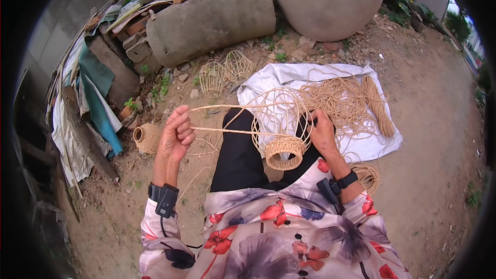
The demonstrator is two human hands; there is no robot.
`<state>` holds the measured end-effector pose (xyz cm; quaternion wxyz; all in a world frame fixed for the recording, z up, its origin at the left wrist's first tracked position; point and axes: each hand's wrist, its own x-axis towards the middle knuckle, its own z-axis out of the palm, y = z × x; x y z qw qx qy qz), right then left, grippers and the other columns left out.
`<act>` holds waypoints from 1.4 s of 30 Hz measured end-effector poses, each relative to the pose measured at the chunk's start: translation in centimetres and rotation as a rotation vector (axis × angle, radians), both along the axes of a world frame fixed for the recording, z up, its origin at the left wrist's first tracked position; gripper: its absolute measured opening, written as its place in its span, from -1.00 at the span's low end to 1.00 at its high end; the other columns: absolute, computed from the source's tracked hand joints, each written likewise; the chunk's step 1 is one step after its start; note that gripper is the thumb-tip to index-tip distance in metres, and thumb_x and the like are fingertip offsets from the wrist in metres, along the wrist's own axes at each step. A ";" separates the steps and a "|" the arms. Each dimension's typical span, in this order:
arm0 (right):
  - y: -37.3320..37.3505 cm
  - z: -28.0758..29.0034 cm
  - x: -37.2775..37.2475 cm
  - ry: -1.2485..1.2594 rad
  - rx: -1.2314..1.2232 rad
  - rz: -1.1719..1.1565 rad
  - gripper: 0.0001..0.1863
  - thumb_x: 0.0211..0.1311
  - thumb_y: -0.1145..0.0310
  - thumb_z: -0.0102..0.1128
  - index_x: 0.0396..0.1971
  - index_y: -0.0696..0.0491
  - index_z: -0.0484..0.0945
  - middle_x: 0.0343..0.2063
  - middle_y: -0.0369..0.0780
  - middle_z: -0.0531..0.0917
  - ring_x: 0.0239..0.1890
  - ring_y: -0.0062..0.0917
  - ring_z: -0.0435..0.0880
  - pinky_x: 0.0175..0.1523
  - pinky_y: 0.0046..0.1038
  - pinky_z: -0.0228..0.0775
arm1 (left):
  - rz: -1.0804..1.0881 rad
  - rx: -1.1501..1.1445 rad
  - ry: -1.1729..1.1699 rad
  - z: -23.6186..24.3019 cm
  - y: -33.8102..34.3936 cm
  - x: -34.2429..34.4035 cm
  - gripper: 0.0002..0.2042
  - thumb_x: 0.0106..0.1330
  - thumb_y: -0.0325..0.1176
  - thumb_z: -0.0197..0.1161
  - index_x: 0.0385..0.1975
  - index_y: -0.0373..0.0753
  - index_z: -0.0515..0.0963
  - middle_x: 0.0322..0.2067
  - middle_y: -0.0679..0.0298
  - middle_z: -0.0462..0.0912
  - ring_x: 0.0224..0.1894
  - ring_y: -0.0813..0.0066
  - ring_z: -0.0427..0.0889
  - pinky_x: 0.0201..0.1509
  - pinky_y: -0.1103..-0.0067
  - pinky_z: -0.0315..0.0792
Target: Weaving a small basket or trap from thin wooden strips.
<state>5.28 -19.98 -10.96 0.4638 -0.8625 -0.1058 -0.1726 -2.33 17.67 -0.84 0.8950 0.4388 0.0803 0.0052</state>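
Cord weaving on an open-ribbed basket. The basket (285, 150) lies tilted over the lap (235, 152), its woven band toward the body and its bare ribs pointing away. The left hand (178, 129) is closed in a fist around the cord (232, 130), well to the left of the basket; two nearly straight strands run from it to the ribs. The right hand (323, 130) holds the basket by its right side, fingers curled in; whether it also pinches a strand cannot be told.

For good work, the pull should be even and in line with the band, firm enough to seat the cord but not to bend the ribs. The right hand should steady the basket against that pull, and the two strands should be kept from crossing. Supply lies to the right: a loose heap (336, 101) and a hank (377, 106) on the white sheet (380, 152).
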 end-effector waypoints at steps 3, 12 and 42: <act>0.2 0.2 0.3 -0.009 -0.124 0.054 -0.80 -0.05 0.62 0.11 -0.37 0.14 0.37 -0.34 -0.03 0.50 -0.22 -0.03 0.52 -0.12 -0.20 0.35 | 0.325 0.104 0.162 -1.4 17.5 -3.3 -0.75 0.32 -0.41 0.22 -0.02 -0.17 0.48 -0.66 0.53 0.26 -0.73 0.79 0.08 -0.73 0.78 -0.04; -0.6 0.5 1.0 0.151 -0.058 0.134 -0.82 0.05 0.56 0.13 -0.30 0.16 0.46 -0.34 -0.08 0.57 -0.32 -0.21 0.60 -0.19 -0.30 0.43 | 0.378 1.506 0.095 -3.5 8.8 -0.6 -0.62 0.22 -0.24 0.28 0.04 -0.14 0.54 -0.15 0.12 0.67 -0.06 0.13 0.64 0.09 0.36 0.43; 4.4 2.0 1.7 -0.008 0.032 0.103 -0.77 0.02 0.58 0.05 -0.27 0.06 0.54 -0.35 -0.11 0.50 -0.37 -0.25 0.55 -0.21 -0.24 0.38 | 0.989 1.744 0.306 -12.9 32.5 -7.6 -0.64 0.22 -0.09 0.12 -0.35 -0.28 0.66 -0.45 0.02 0.67 -0.34 0.05 0.65 -0.18 0.22 0.45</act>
